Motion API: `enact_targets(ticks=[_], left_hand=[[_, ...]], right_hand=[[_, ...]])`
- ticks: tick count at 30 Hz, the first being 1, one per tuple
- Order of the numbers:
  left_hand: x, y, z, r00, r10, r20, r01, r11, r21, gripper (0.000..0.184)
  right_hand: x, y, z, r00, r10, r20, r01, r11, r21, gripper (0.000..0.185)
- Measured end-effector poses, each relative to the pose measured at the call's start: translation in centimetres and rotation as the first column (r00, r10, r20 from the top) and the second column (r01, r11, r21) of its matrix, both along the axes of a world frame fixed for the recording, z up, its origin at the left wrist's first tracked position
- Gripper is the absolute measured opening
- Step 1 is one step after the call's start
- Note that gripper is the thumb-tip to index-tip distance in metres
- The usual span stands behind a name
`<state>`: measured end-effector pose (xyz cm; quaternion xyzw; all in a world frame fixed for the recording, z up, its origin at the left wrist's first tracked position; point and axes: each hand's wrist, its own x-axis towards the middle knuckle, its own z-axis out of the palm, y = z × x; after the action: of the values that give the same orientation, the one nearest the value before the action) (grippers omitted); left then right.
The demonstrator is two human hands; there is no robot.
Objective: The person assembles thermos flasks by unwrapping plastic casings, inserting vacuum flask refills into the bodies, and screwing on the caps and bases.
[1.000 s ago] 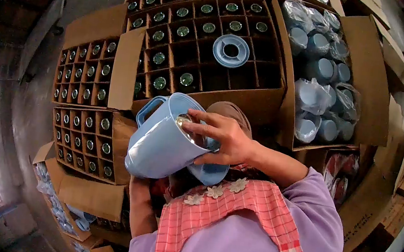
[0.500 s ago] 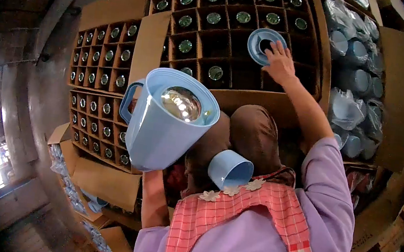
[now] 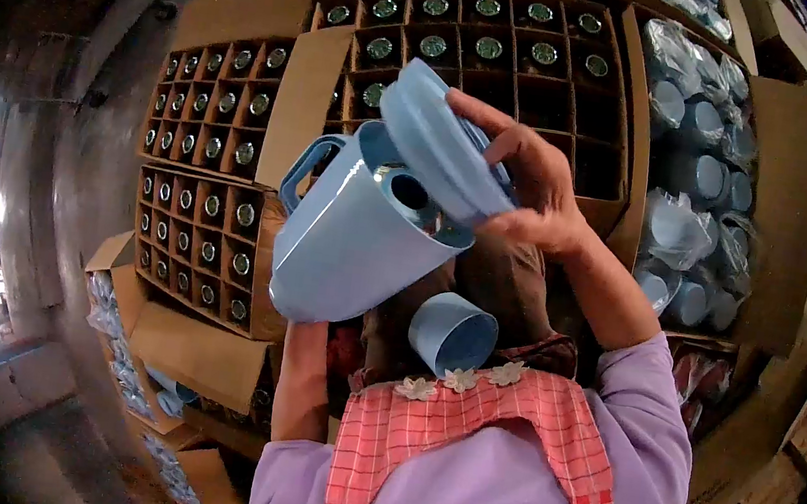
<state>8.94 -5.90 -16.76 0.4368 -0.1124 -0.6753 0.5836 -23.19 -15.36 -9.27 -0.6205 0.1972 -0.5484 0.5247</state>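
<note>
A light-blue jug (image 3: 365, 237) with a side handle (image 3: 308, 172) leans over my lap, its mouth toward the upper right. A shiny silver liner (image 3: 391, 172) shows inside it. My left hand supports the jug from behind and below; only the wrist shows, and the fingers are hidden. My right hand (image 3: 533, 182) grips a light-blue ring-shaped collar (image 3: 442, 146) by its edge. The collar is tilted over the jug's mouth and covers part of it; whether they touch I cannot tell. A small blue cup (image 3: 454, 336) lies on its side in my lap.
Ahead, a divided carton (image 3: 494, 87) holds several silvery glass liners, and more stand in stacked cartons (image 3: 207, 127) at left. At right, an open carton (image 3: 798, 220) contains blue plastic parts (image 3: 703, 178), some bagged. Another flap (image 3: 195, 352) juts out at lower left.
My right hand has brought the blue collar from over the divided carton down and left to the jug's mouth. The jug has shifted slightly right and tilted further.
</note>
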Motion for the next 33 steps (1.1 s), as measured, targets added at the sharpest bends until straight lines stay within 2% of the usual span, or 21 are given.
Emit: enact_targets(ticks=[1, 6, 17, 18, 20, 22, 25, 26, 30, 33], left_hand=[[-0.2, 0.1, 0.3, 1.000, -0.008, -0.008, 0.007, 1.000, -0.017, 0.053], [-0.9, 0.9, 1.1, 0.999, -0.042, -0.030, 0.039, 0.995, -0.088, 0.052], [-2.1, 2.4, 2.4, 0.995, -0.093, -0.033, 0.086, 0.982, -0.166, 0.051], [-2.1, 2.5, 2.4, 0.995, -0.093, -0.029, 0.087, 0.981, -0.171, 0.051], [-2.1, 2.5, 2.4, 0.996, -0.089, -0.016, 0.085, 0.980, -0.178, 0.050], [-1.9, 2.6, 2.2, 0.997, -0.079, 0.012, 0.080, 0.979, -0.186, 0.050], [-1.6, 2.8, 2.0, 0.996, -0.053, 0.068, 0.066, 0.977, -0.201, 0.050], [-1.5, 2.7, 1.9, 0.996, -0.050, 0.075, 0.064, 0.977, -0.204, 0.050], [-1.5, 2.3, 1.9, 0.993, -0.052, 0.104, 0.074, 0.972, -0.225, 0.049], [-1.6, 2.2, 2.1, 0.993, -0.068, 0.100, 0.089, 0.969, -0.230, 0.049]], right_hand=[[0.2, 0.2, 0.4, 0.999, 0.008, -0.035, -0.011, 0.996, -0.091, 0.047], [-0.1, 1.9, 2.2, 0.985, 0.007, -0.174, -0.052, 0.965, -0.257, 0.045], [-0.8, 4.8, 3.5, 0.989, -0.021, -0.144, -0.028, 0.943, -0.332, 0.043], [-0.9, 5.0, 3.4, 0.989, -0.029, -0.144, -0.019, 0.945, -0.325, 0.042], [-0.8, 6.1, 3.3, 0.979, -0.105, -0.175, 0.088, 0.991, -0.102, 0.043], [-0.2, 6.7, 2.4, 0.959, -0.238, -0.152, 0.253, 0.963, 0.094, 0.041], [-1.3, 5.4, 4.0, 0.964, -0.154, -0.216, 0.244, 0.833, 0.497, 0.035], [-1.0, 5.4, 5.1, 0.968, -0.168, -0.186, 0.239, 0.841, 0.485, 0.029], [-0.4, 5.9, 5.2, 0.935, -0.268, -0.233, 0.336, 0.882, 0.331, 0.033], [-0.3, 6.9, 4.4, 0.950, -0.299, -0.096, 0.311, 0.934, 0.174, 0.036]])
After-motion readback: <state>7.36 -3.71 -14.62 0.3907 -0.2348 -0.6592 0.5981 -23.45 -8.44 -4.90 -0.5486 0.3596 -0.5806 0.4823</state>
